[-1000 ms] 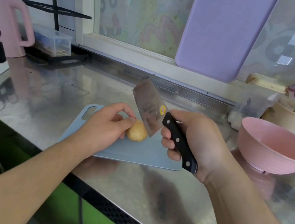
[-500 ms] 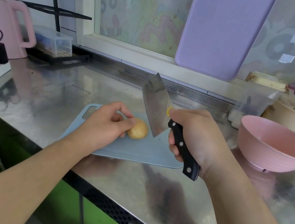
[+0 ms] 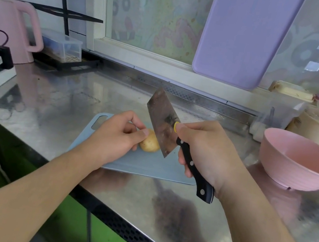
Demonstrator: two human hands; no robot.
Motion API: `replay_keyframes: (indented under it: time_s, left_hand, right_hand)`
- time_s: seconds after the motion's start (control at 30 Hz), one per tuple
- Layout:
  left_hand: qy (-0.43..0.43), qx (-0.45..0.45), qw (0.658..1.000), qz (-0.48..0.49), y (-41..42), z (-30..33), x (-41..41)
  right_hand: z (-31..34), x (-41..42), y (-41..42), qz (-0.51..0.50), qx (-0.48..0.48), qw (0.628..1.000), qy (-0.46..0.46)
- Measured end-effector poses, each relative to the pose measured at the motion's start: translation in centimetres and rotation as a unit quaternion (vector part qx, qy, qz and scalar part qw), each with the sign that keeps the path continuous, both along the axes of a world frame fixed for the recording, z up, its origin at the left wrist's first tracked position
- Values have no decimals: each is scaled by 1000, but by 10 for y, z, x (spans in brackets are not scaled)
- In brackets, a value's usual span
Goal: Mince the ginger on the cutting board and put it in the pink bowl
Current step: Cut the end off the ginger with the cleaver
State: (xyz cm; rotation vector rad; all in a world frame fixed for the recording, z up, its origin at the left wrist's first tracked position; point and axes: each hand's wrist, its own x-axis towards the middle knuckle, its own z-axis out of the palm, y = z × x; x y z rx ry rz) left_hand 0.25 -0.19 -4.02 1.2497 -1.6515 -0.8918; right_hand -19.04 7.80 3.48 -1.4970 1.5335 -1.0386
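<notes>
Cleaver [image 3: 162, 121] blocks ginger [image 3: 149, 143] rightward

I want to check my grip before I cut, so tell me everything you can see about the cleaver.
The cleaver has a broad rectangular metal blade, dull and stained, with a small yellow sticker near the heel, and a black handle with silver rivets. The right hand grips the handle, thumb on the blade by the sticker. It is tilted, tip up and away, its lower corner beside the ginger over the blue-grey cutting board. Whether the edge touches the ginger is unclear.
</notes>
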Motion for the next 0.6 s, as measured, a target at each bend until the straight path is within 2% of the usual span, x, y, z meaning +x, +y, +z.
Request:
replay_keyframes:
  time_s: [0.43, 0.6]
  left_hand:
    - [-11, -10, 1000, 10, -2, -2, 1]
    - [-6, 3, 1000, 5, 0, 2, 2]
  right_hand:
    - [10, 7, -1, -9, 14, 998, 67]
    - [36, 20, -11, 6, 21, 986, 165]
